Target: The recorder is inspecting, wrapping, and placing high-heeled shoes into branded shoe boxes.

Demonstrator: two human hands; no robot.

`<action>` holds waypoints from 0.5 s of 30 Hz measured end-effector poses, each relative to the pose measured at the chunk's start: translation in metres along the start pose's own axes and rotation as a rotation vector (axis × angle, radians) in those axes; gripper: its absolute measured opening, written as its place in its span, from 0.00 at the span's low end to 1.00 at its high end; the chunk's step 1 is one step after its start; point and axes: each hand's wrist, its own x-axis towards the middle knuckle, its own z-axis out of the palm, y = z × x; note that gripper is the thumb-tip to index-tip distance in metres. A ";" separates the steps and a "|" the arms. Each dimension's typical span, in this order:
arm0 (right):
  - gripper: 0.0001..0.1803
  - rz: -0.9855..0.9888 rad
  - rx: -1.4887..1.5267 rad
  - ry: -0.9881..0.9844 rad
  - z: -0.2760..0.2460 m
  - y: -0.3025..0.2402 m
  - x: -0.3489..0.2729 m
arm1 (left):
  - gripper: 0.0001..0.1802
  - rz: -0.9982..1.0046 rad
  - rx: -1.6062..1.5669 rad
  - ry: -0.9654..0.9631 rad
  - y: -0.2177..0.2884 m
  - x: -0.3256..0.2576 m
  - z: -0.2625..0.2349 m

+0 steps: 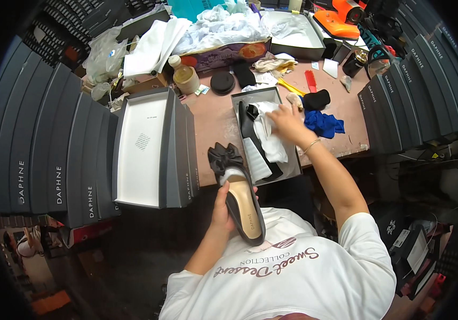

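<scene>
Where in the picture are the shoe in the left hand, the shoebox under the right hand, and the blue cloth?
Held shoe (245, 207): head view, on its beige insole.
Shoebox (263, 95): head view, far inner wall.
Blue cloth (324, 124): head view, crumpled middle.

The left boxes and right boxes bear one word in white. It recurs, darker, on the shoe insole. Brown script crosses the near white shirt.

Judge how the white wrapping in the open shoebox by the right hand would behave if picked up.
The white wrapping would probably be floppy, since it lies in loose, uneven folds. It looks thin, so it is likely light for its size. Its creased, flattish shape inside the shoebox suggests it would hardly roll.
</scene>
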 end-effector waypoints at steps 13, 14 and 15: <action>0.08 0.374 0.787 0.272 -0.017 -0.011 -0.029 | 0.35 0.012 0.026 -0.035 -0.001 0.006 -0.002; 0.08 0.517 1.073 0.208 -0.024 -0.013 -0.030 | 0.35 0.012 0.026 -0.042 -0.001 0.008 0.001; 0.09 0.475 1.216 0.252 -0.026 -0.023 -0.031 | 0.35 0.014 0.026 -0.041 -0.001 0.009 0.002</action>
